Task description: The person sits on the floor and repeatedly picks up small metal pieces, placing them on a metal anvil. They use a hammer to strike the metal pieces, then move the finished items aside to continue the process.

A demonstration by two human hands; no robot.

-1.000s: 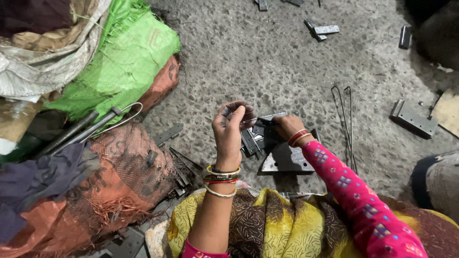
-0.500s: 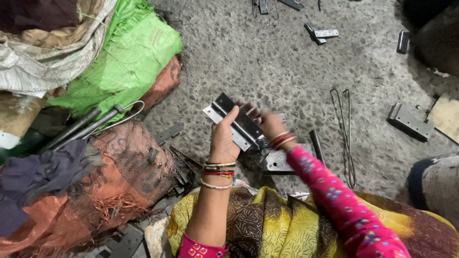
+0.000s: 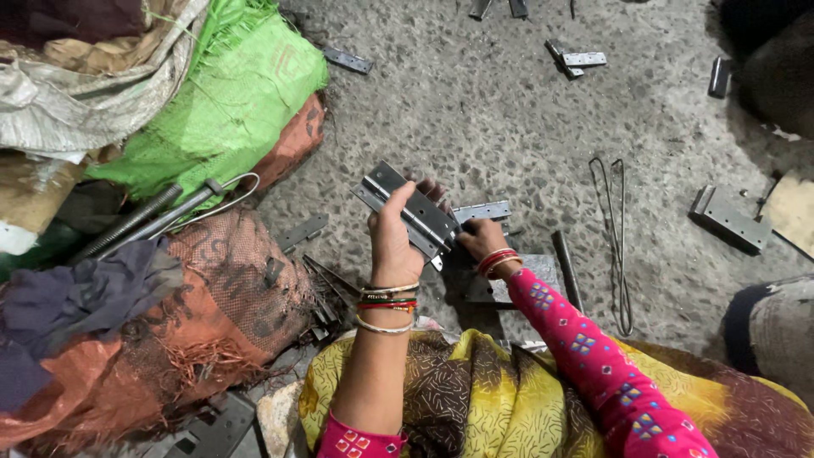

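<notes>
Since half a second ago, the long grey metal hinge (image 3: 409,212) has been lifted slightly further from the lap and tilted, so that its leaves now slant from upper left to lower right above the concrete floor (image 3: 509,102). The hinge is grasped around its middle by the left hand (image 3: 392,242), the fingers curled over its far edge. The right hand (image 3: 480,240) is closed at the hinge's lower right end; whether it pinches the hinge itself or a small part there cannot be told.

Just below the hands, a flat grey steel block (image 3: 509,284) lies on the floor, with a dark metal rod (image 3: 566,270) beside it. A bent loop of thin wire (image 3: 617,237) lies further right, and a folded grey hinge (image 3: 727,219) beyond it. More small hinges (image 3: 577,59) are scattered at the top. On the left, a green woven sack (image 3: 229,102) and an orange mesh sack (image 3: 186,314) are piled together, with threaded steel bars (image 3: 144,216) between them.

As a judgement: the hinge is held only at the middle and one end, so a loosened grip could let it swing open or slip onto the block, and fingers could be pinched between the leaves.
</notes>
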